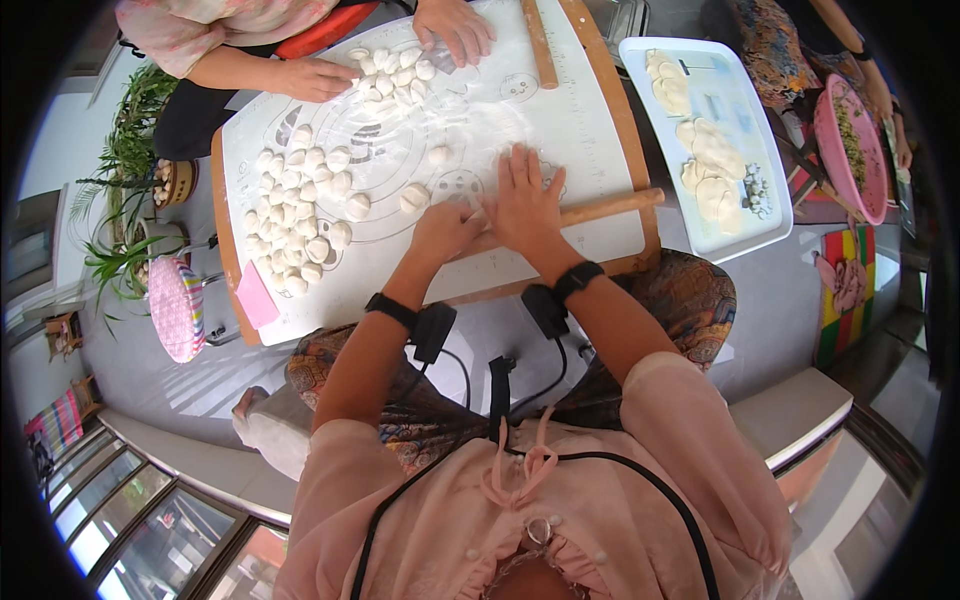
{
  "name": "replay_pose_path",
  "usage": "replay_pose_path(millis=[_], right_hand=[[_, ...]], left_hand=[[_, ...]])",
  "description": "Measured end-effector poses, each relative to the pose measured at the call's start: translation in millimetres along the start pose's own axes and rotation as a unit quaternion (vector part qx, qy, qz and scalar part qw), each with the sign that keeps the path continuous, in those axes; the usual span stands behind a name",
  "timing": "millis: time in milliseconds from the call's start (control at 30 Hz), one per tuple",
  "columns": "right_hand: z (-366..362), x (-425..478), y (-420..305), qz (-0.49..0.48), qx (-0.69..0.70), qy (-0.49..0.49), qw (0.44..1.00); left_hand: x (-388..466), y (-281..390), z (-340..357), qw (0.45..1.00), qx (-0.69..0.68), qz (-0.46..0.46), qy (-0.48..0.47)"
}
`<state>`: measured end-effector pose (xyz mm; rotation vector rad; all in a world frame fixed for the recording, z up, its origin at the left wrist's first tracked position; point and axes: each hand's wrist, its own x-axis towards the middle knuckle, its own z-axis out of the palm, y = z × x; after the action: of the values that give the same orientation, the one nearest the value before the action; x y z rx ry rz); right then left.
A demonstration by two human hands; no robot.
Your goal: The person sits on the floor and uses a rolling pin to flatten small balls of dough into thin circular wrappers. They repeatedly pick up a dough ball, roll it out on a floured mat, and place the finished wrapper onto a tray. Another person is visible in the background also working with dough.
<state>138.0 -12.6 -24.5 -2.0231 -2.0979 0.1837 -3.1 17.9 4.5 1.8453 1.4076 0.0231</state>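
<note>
My right hand lies palm down with its fingers stretched out on the floured white mat. Close beside it, my left hand has curled fingers near the thumb side of the other; whether it holds anything is hidden. Two dough pieces rest just beyond my left hand. A wooden rolling pin extends to the right from beside my right hand. Many small dough pieces are heaped at the mat's left, and more dough pieces sit at its far side, between a co-worker's hands.
A second rolling pin lies at the far right of the mat. A pink scraper is at the near left corner. Right of the table, a white-rimmed tray holds flat dough wrappers; beyond it, another person is beside a pink basin of chopped filling.
</note>
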Motion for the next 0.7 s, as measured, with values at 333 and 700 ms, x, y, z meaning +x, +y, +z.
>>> replay_pose_path(millis=[333,700], right_hand=[[-32,-83,-7,-0.019,0.021,-0.091,0.995],[-6,-38,-7,0.058,0.016,-0.059,0.996]], left_hand=[[-17,-27,15,0.970,-0.202,-0.131,0.019],[14,-13,15,0.960,-0.246,-0.101,0.091]])
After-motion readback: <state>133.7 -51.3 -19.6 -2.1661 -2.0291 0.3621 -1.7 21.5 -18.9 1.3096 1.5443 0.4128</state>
